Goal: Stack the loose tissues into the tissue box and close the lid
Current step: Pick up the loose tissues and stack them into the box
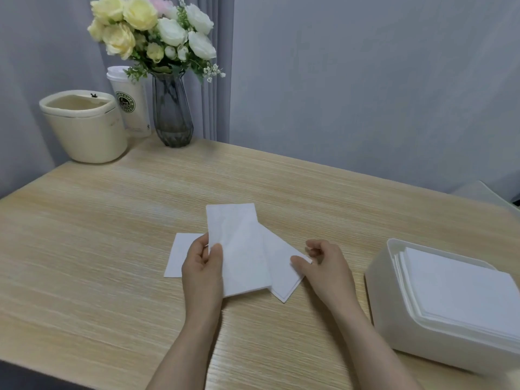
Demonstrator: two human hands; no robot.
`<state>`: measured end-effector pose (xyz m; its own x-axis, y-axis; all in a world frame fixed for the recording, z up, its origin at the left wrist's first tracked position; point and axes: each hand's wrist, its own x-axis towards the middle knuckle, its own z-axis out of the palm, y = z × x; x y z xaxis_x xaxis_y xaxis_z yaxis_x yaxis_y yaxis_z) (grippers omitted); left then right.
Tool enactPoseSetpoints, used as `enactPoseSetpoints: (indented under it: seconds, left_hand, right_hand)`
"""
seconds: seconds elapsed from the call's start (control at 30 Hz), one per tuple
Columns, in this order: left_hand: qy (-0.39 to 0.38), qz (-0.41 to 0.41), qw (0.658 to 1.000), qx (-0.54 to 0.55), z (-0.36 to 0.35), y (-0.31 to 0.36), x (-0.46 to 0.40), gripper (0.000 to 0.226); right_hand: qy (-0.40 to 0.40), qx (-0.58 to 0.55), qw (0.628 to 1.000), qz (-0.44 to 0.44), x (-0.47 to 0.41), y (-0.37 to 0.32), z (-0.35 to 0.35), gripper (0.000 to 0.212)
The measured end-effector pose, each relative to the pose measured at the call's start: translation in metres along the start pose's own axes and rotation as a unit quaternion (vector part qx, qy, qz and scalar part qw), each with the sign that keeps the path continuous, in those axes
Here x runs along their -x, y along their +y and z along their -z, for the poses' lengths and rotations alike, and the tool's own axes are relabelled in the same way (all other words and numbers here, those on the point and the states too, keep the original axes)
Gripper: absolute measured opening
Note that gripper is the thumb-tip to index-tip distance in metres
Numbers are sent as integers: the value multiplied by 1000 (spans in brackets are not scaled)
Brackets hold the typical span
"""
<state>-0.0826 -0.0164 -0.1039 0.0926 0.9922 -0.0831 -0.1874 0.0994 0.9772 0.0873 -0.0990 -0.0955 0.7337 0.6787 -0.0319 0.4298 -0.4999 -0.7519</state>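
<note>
Home room, likely living or bedroom corner: light wood-grain table (112,220) set against a grey wall, grey curtain (209,88) behind, glass vase (172,114) of cream and white flowers (152,29), lidded takeaway coffee cup (132,105), small cream desktop bin (84,125) at the back left

One wide-angle view only, taken from head height, looking forward and down across the worktop (112,209) toward the wall behind it. It sits close: both forearms enter from the bottom edge, and the left hand (201,266) and right hand (323,266) lie near the middle. The wide lens bends the worktop's far edge at the sides.
</note>
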Motion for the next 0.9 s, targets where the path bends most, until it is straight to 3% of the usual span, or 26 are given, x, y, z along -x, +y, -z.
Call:
enactPoseSetpoints:
  seconds: [0.13,0.33,0.57,0.73,0.9]
  left_hand:
    - [18,6,1000,8,1,0,-2,17]
    - [15,10,1000,1,-1,0,-1,18]
    - [4,9,1000,9,-1,-1,-1,17]
    - [-18,17,999,27,-4,1,0,18]
    - [-5,23,998,62,-16,4,10,19]
  right_hand:
    - [-22,89,996,-3,-3,-4,-4,42]
    - [2,71,997,22,-1,-3,-4,21]
    - [16,68,997,43,3,1,-5,19]
    - [59,-124,988,74,31,-10,-7,11]
    - [-47,-290,956,11,66,-20,-21,45]
